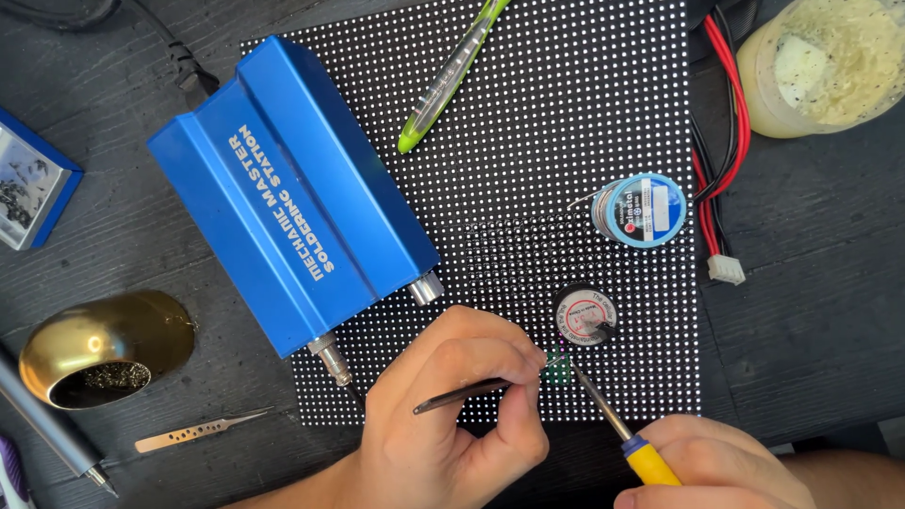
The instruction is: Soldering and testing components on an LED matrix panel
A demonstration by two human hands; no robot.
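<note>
Nearest the viewer, the right hand [716, 467] is seen with its fingers closed around the yellow handle of a soldering iron [622, 429], whose metal tip is directed up and left to a small green component [557, 369]. Beside it, the left hand [448, 405] is shown with fingers pinched narrow on dark tweezers [462, 394], the points of which meet the same component. The component is located on the lower part of a black dotted panel [528, 141], which is laid on the dark counter [811, 245]. Just above the component, a small round black tin [585, 315] is set on the panel; farther up, a blue solder spool [644, 209] is placed near the panel's right edge. To the left, a blue soldering station [283, 188] is laid partly over the panel. Silver tweezers [200, 431] and a brass tip cleaner [99, 349] are positioned on the counter at lower left. At the far edge, a green pen-shaped tool [451, 75] and a pale jar [820, 61] are visible.
</note>
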